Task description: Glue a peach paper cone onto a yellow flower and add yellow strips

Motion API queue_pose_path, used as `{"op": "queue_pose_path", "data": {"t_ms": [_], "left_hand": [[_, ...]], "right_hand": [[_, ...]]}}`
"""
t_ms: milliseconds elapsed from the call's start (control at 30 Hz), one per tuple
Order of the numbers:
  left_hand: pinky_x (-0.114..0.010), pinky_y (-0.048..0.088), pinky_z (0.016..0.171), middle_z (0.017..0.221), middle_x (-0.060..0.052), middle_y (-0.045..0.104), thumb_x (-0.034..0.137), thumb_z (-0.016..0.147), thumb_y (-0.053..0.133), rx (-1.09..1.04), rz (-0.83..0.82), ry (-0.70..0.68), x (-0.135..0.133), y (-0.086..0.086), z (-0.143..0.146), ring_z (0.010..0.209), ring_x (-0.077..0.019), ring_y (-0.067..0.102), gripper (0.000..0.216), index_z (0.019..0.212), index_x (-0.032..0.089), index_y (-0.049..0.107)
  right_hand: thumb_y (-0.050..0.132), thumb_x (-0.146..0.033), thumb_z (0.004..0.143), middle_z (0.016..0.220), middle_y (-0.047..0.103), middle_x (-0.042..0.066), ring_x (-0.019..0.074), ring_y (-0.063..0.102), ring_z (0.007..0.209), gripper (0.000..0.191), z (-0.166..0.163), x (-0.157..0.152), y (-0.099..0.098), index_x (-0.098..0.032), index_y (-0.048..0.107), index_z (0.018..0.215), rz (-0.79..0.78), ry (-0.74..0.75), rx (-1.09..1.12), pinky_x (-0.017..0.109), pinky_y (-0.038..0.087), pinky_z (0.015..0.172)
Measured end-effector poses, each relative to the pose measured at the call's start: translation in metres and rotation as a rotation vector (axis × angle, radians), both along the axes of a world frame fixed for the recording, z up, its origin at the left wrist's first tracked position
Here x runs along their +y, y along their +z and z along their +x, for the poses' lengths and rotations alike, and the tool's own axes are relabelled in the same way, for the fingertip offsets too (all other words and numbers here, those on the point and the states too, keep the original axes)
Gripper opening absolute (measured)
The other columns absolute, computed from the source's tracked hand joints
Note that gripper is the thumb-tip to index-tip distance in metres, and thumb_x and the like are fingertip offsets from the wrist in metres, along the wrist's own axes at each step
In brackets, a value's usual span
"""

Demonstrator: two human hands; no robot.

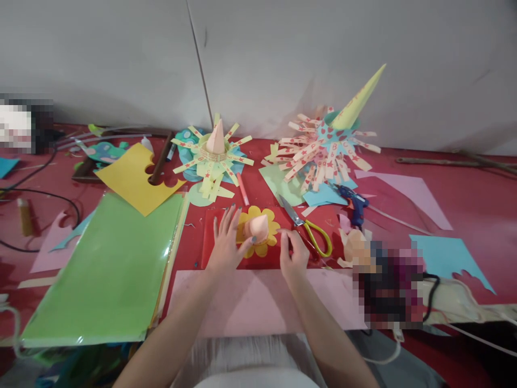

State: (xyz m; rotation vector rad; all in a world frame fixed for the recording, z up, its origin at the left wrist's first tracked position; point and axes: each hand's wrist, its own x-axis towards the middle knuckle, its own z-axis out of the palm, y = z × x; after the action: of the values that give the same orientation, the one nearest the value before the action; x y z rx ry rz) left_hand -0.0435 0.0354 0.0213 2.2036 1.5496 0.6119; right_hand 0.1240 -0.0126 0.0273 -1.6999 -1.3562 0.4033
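Note:
A yellow paper flower [266,249] with a small pale pink paper cone [258,228] at its centre lies on a red rectangular sheet [209,237]. My left hand [226,245] rests at the flower's left side, fingers spread, the thumb on or close to the lower petals. Close by the right petals is my right hand [294,253], its fingers curled together with the index fingertip pointing at the flower. Whatever may be between those fingers cannot be made out. Yellow-handled scissors [317,237] lie just beyond my right hand, blades partly apart.
Behind stand two paper-strip crafts with cones, a smaller one [214,153] and a taller one [333,137]. A blue glue gun [355,205] lies to the right. Green sheets [113,264] and a cut yellow sheet [137,178] lie left; pink paper [250,302] lies in front.

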Motion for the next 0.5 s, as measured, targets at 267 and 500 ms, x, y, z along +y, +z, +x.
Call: {"op": "queue_pose_path", "data": {"t_ms": [267, 500], "left_hand": [[-0.050, 0.009, 0.113, 0.143, -0.014, 0.037, 0.043, 0.093, 0.032, -0.121, 0.244, -0.074, 0.004, 0.006, 0.005, 0.136, -0.0237, 0.029, 0.053, 0.140, 0.019, 0.025], [-0.050, 0.009, 0.114, 0.142, -0.013, 0.039, 0.040, 0.094, 0.028, -0.117, 0.226, -0.090, 0.004, -0.003, 0.004, 0.135, -0.0228, 0.031, 0.050, 0.140, 0.018, 0.027]], "right_hand": [[0.040, -0.026, 0.091, 0.081, 0.066, 0.005, 0.0153, 0.063, 0.077, 0.023, 0.008, 0.003, -0.004, -0.018, 0.061, 0.088, 0.125, 0.027, 0.030, 0.026, 0.048, 0.072], [0.042, -0.023, 0.091, 0.078, 0.065, 0.003, 0.0126, 0.061, 0.070, 0.021, 0.004, 0.007, -0.002, -0.018, 0.061, 0.088, 0.163, 0.041, 0.042, 0.023, 0.046, 0.062]]}}
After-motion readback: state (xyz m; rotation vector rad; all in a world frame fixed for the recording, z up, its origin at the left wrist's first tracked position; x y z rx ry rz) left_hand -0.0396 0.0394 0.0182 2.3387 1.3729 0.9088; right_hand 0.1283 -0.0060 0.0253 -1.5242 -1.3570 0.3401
